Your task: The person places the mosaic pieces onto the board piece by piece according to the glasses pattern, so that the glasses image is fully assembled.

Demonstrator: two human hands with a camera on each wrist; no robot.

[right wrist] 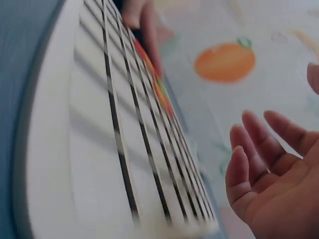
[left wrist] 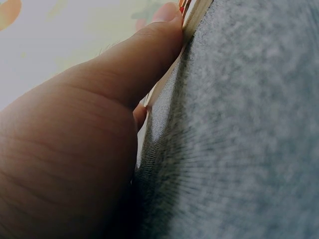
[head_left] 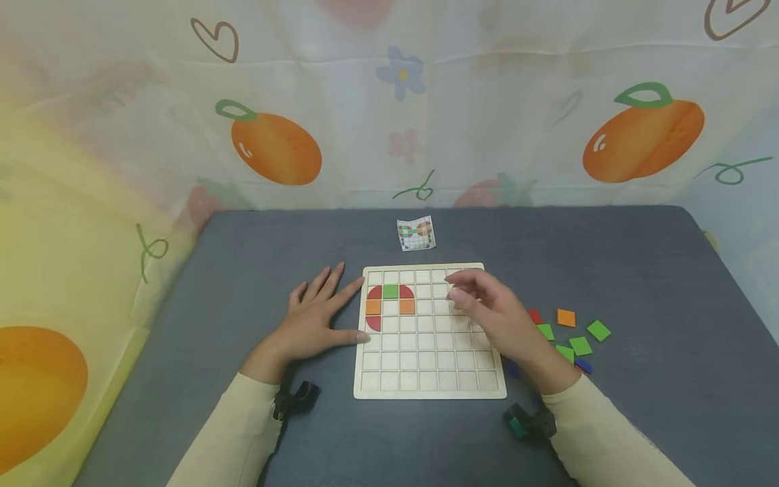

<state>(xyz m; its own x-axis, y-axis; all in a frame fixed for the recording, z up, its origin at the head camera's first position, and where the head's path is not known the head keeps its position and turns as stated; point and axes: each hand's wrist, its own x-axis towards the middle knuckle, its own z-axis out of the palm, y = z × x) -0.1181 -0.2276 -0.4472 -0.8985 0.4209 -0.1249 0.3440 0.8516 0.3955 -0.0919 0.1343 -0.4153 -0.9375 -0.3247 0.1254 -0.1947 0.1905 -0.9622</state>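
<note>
A pale wooden grid board (head_left: 432, 391) lies on the table, with several flat pieces set in its upper left cells. Among them are a green square (head_left: 390, 291), an orange square (head_left: 406, 307) and a red rounded piece (head_left: 374, 323). My left hand (head_left: 313, 321) rests with fingers spread, its thumb and index fingertip at the board's left edge. In the left wrist view, the thumb (left wrist: 144, 55) reaches up to the board's side. Over the board's right part hovers my right hand (head_left: 496, 311), its fingers loosely bent. The right wrist view shows nothing between those fingers (right wrist: 239, 169).
Loose pieces lie right of the board, including an orange square (head_left: 566, 318), a green square (head_left: 599, 331) and a blue piece (head_left: 583, 365), some partly hidden by the right arm. A small printed pattern card (head_left: 416, 234) lies behind the board. A patterned curtain (head_left: 365, 122) hangs behind the table.
</note>
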